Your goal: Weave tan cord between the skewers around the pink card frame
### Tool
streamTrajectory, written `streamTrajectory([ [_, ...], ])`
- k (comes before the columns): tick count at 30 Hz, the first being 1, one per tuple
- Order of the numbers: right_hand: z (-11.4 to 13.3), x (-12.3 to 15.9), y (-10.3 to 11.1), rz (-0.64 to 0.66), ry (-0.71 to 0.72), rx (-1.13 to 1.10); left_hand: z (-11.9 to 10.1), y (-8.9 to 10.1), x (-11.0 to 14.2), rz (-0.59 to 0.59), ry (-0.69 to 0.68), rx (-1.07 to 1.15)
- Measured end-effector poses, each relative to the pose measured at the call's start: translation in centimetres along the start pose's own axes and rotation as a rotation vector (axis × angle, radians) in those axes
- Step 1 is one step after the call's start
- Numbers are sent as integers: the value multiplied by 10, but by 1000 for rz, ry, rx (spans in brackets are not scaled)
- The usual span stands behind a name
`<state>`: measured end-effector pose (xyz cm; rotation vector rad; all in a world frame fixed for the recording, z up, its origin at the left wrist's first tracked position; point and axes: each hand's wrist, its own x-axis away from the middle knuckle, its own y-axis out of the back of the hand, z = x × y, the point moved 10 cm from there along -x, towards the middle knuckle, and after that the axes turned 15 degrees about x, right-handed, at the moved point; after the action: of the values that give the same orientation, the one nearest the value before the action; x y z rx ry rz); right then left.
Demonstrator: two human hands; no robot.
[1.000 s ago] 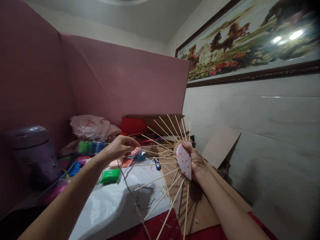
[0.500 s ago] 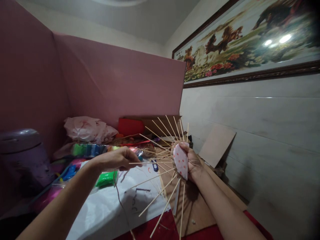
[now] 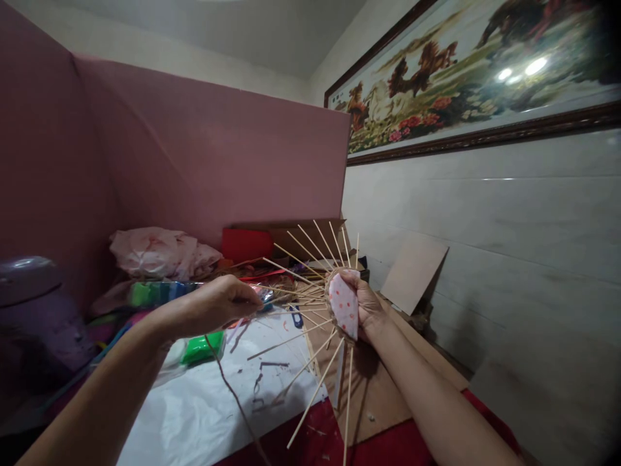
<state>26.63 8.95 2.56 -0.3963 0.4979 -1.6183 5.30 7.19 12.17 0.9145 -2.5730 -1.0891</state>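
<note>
My right hand grips a round woven base by its edge, thumb over the pale fabric with red dots. Thin wooden sticks fan out from the base on its left, top and bottom. To the left, my left hand is closed in a pinch on brown twine. One stretch of twine runs from its fingertips toward the base; the loose end hangs below the hand to the bottom of the view. A stick's tip lies close to those fingertips.
Below the hands lie a white sheet and a brown board on red cloth. A green packet and a blue cutter are nearby. Behind are a red roll, a crumpled bag and a pink partition.
My left hand has shifted slightly left and up, with the twine now drawn out between it and the base. My right hand keeps its grip. The view has turned slightly right.
</note>
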Motion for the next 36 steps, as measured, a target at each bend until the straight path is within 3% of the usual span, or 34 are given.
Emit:
streamTrajectory([
  [4,-1,-2,5,-38,-5,-19,-11,-2,1,-44,-76,-111],
  [8,-6,-5,5,-14,-43,-16,-39,-33,4,21,-124,-218],
  [11,-2,-6,7,-22,6,-26,-59,-62,6,77,-111,-338],
  [16,-5,-5,5,-6,-23,0,-77,-88,5,80,-140,-402],
  [20,-6,-4,5,-21,-37,-21,-79,-101,2,77,-193,-348],
  [26,3,-2,-2,-13,26,-56,-74,-120,-6,95,-170,-369],
  [36,3,0,2,-96,9,-47,-66,-133,-11,130,-152,-344],
])
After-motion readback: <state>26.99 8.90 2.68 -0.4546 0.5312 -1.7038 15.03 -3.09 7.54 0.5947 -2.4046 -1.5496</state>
